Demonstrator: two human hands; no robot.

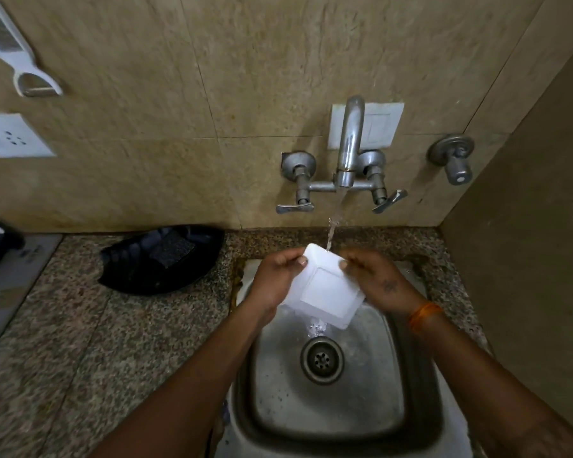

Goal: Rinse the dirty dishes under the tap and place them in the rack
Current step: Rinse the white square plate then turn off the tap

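A: The left hand (272, 279) grips the left edge of a white square dish (325, 285), thumb on its face and fingers curled behind. The right hand (377, 282) pinches the opposite edge the same way, an orange band (424, 317) on that wrist.

B: And where is the dish itself?

A: Held tilted above the steel sink (417, 418), upper corner under the tap (348, 143). Water (333, 226) falls from the spout onto that corner and runs off the lower edge toward the drain (321, 360).

B: What about the surroundings?

A: A speckled granite bench (80, 342) surrounds the sink. On it, left of the sink, lies a black tray (139, 269) with a dark scrub pad (172, 247) in it. The wall (179, 77) behind is beige stone tile, with two lever handles beside the spout, a separate valve (454, 160) further right, a white socket (10, 135) on the left and a white peeler (17, 51) hanging above the socket
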